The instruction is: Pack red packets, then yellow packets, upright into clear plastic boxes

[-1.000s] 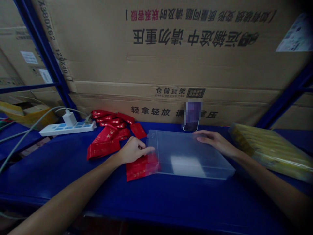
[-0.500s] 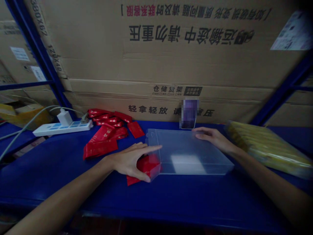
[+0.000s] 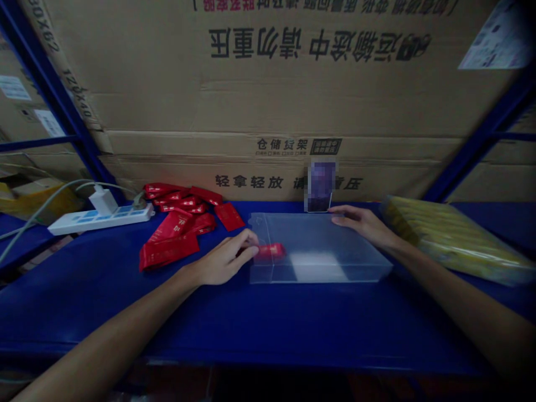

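Box of clear plastic (image 3: 310, 240) lies flat on the blue tabletop (image 3: 251, 329) at the centre of the frame, its long axis running left to right. A red packet (image 3: 271, 251) shows through the plastic inside the box's left end, its long side in line with the box's own. My left hand (image 3: 226, 259) is much the nearer to it: the fingertips come in from the left, right at the packet's left end, so hand, packet and box lie nearly in one row. My fingers bend in toward the thumb with hardly any gap; whether they pinch the packet or just touch it, I can't tell. My right hand (image 3: 368, 223) reaches in from the lower right to the box's far edge, half open, fingers slightly parted; I can't tell how firmly it grips. Left of centre, beyond my left hand, I have a loose heap of red packets (image 3: 180, 223), with a white power strip (image 3: 100, 220) beside it. A phone (image 3: 321, 187) stands upright beyond the box, and a yellow bundle (image 3: 452, 237) in clear wrap lies at the right of the frame.
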### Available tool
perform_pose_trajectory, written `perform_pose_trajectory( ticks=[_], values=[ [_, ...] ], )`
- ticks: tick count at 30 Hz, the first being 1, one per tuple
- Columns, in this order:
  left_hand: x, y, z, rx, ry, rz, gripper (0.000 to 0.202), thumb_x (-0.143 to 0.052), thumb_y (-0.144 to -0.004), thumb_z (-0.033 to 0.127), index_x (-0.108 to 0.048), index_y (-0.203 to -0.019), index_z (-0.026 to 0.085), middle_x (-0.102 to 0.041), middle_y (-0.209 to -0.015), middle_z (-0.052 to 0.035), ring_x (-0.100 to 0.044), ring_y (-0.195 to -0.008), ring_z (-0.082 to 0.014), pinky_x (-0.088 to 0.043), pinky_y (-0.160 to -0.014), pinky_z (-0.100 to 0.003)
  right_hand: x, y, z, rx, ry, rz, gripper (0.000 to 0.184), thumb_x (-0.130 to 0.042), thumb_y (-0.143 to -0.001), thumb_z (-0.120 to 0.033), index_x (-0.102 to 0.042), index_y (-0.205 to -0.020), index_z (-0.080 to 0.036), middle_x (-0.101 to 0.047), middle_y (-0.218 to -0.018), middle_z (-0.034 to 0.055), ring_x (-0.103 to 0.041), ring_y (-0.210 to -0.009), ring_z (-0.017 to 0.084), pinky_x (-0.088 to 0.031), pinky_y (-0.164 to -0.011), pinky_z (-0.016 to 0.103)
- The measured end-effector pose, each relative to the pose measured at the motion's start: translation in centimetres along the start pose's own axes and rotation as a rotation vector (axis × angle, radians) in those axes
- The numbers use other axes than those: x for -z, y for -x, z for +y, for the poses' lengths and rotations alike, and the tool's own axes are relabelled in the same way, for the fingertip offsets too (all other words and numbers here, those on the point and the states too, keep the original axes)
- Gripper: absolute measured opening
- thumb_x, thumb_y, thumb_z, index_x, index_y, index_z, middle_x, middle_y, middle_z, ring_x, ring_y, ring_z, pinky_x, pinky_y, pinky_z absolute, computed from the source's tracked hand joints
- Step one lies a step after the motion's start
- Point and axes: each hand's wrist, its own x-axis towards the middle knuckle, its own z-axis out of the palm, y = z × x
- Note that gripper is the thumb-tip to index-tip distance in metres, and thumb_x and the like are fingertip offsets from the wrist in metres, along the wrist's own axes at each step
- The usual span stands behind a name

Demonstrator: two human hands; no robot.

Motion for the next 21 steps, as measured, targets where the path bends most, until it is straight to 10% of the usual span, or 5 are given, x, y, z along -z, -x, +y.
perform_pose_trajectory(
  ticks=[13,21],
  values=[
    [0.5,-0.4,-2.2,0.115,0.215,0.059,0.016,-0.048,-0.066,0.009,-0.05,-0.081,0.015,-0.054,-0.075,0.0022,-0.049,-0.067,-0.0112,-0.037,-0.059,-0.021,-0.4,-0.1,0.0,0.021,-0.088,-0.007,0.035,-0.07,-0.074,-0.048,-0.071,-0.102,-0.027,-0.073,-0.101,0.0029,-0.066,-0.096,0.029,-0.048,-0.09,0.048],
    [-0.4,-1.2,-3.6,0.149,0.426,0.157,0.014,-0.058,-0.079,0.02,-0.059,-0.091,0.013,-0.066,-0.082,-0.0038,-0.062,-0.076,-0.0159,-0.045,-0.07,-0.027,-0.5,0.0,0.0,0.029,-0.046,0.009,0.035,-0.07,-0.075,-0.048,-0.07,-0.104,-0.028,-0.073,-0.098,0.0031,-0.067,-0.088,0.027,-0.05,-0.082,0.044]
  ],
)
